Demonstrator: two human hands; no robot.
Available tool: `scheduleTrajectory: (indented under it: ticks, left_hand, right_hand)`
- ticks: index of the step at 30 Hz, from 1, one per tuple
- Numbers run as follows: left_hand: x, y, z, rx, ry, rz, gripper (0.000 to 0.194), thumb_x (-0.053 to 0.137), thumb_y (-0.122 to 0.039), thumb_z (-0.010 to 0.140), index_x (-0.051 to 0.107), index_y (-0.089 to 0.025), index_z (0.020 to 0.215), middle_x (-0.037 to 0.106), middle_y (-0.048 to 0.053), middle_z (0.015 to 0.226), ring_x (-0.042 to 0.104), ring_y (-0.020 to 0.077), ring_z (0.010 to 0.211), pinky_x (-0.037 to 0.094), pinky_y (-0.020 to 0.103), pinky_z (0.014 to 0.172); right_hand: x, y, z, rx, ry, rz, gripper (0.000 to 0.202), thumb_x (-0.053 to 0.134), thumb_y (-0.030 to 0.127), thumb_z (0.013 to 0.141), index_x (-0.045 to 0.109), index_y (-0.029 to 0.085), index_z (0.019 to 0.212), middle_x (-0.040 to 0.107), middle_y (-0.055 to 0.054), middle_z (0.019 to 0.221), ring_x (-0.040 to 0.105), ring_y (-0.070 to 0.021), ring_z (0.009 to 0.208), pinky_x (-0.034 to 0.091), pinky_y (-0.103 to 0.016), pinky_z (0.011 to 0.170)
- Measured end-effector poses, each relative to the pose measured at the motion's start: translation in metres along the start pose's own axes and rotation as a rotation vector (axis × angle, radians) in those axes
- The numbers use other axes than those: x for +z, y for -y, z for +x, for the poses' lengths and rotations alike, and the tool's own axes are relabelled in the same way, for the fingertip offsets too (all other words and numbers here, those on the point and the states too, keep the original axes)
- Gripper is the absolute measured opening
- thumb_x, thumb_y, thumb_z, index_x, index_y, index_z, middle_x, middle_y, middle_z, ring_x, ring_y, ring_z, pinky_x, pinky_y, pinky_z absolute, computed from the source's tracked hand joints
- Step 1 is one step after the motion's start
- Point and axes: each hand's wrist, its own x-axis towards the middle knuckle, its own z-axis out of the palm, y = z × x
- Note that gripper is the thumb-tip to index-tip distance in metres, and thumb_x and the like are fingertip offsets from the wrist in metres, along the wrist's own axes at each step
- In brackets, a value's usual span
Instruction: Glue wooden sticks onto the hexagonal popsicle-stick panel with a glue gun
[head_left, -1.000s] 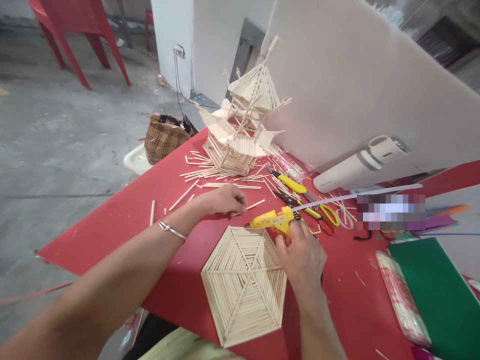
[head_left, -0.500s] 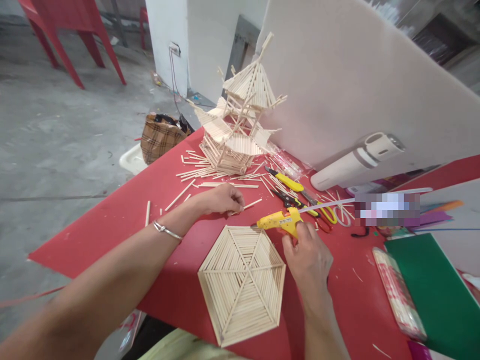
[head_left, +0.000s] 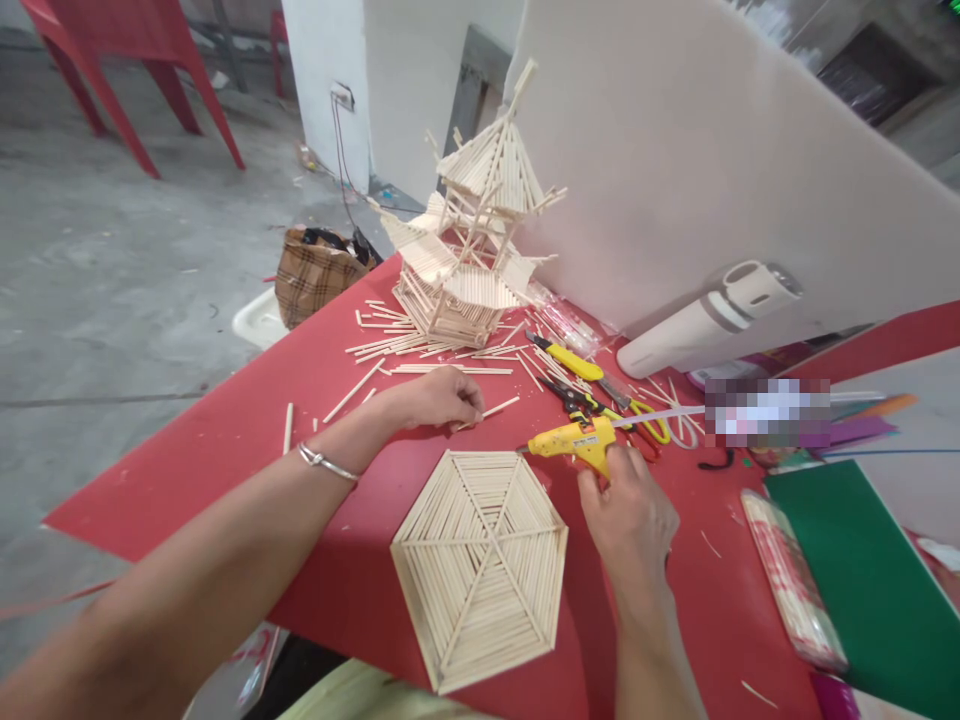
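A hexagonal panel of thin wooden sticks lies near the front edge of the red table. Beyond its far edge, my left hand pinches a short wooden stick, whose free end points right. My right hand is wrapped round the handle of a yellow glue gun. The gun's nozzle points left, by the panel's far right corner, and a glue stick runs out of its back. A tiered stick pagoda stands at the back of the table.
Loose sticks surround the pagoda's base. A yellow cutter, scissors and a white bottle lie to the right. Further right are packed sticks and a green sheet. A checked bag sits beyond the left edge.
My right hand and the glue gun have moved slightly right, away from the panel's far edge. My left hand still pinches the stick. The whole view has shifted slightly.
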Motion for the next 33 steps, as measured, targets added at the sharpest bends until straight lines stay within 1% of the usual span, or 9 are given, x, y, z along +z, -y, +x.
scheduleTrajectory:
  ticks: [5, 15, 22, 27, 29, 33]
  left_hand:
    - [-0.0001, -0.0021, -0.0016, 0.015, 0.009, 0.007, 0.006, 0.061, -0.01, 0.066, 0.066, -0.014, 0.065, 0.056, -0.003, 0.049, 0.05, 0.0099, 0.046, 0.04, 0.021, 0.046]
    - [-0.0018, 0.0012, -0.0009, 0.024, 0.022, 0.019, 0.005, 0.063, -0.012, 0.065, 0.068, -0.014, 0.067, 0.057, -0.002, 0.049, 0.051, 0.0104, 0.047, 0.039, 0.022, 0.048]
    - [-0.0008, -0.0026, -0.0026, 0.03, 0.02, 0.029, 0.004, 0.063, -0.014, 0.066, 0.068, -0.014, 0.067, 0.057, -0.002, 0.049, 0.05, 0.0103, 0.046, 0.039, 0.022, 0.047]
    - [-0.0011, -0.0008, -0.0017, 0.032, 0.021, 0.023, 0.005, 0.063, -0.014, 0.066, 0.068, -0.013, 0.068, 0.058, -0.002, 0.05, 0.051, 0.0106, 0.047, 0.039, 0.022, 0.047]
    - [-0.0013, 0.0004, -0.0007, 0.034, 0.025, 0.023, 0.006, 0.063, -0.015, 0.066, 0.068, -0.013, 0.069, 0.058, -0.002, 0.05, 0.051, 0.0107, 0.047, 0.038, 0.022, 0.047]
    - [-0.0013, 0.0011, 0.0003, 0.03, 0.02, 0.035, 0.006, 0.062, -0.015, 0.065, 0.067, -0.014, 0.069, 0.057, -0.002, 0.05, 0.05, 0.0107, 0.047, 0.038, 0.022, 0.046]
  right_hand:
    - [0.0009, -0.0026, -0.0008, 0.004, -0.004, -0.003, 0.01, 0.056, 0.025, 0.088, 0.061, 0.018, 0.093, 0.058, -0.002, 0.085, 0.046, -0.0132, 0.067, 0.023, -0.026, 0.057]
    - [0.0017, -0.0075, -0.0031, 0.012, -0.001, 0.012, 0.012, 0.056, 0.025, 0.088, 0.061, 0.017, 0.096, 0.058, -0.002, 0.088, 0.044, -0.0132, 0.066, 0.021, -0.026, 0.057]
    - [0.0014, -0.0075, -0.0029, 0.021, 0.014, 0.025, 0.012, 0.055, 0.027, 0.089, 0.061, 0.018, 0.095, 0.058, -0.003, 0.087, 0.045, -0.014, 0.068, 0.022, -0.026, 0.057]
    - [0.0034, -0.0079, -0.0044, 0.029, 0.025, 0.051, 0.013, 0.055, 0.027, 0.089, 0.062, 0.018, 0.096, 0.058, -0.003, 0.087, 0.046, -0.0139, 0.067, 0.022, -0.026, 0.057]
    - [0.0045, -0.0073, -0.005, 0.048, 0.035, 0.069, 0.015, 0.056, 0.028, 0.089, 0.061, 0.018, 0.099, 0.059, -0.003, 0.09, 0.047, -0.0139, 0.069, 0.022, -0.026, 0.057]
    - [0.0081, -0.0046, -0.0046, 0.143, 0.081, 0.074, 0.02, 0.061, 0.033, 0.086, 0.061, 0.018, 0.099, 0.062, -0.004, 0.092, 0.049, -0.0141, 0.07, 0.022, -0.026, 0.057]
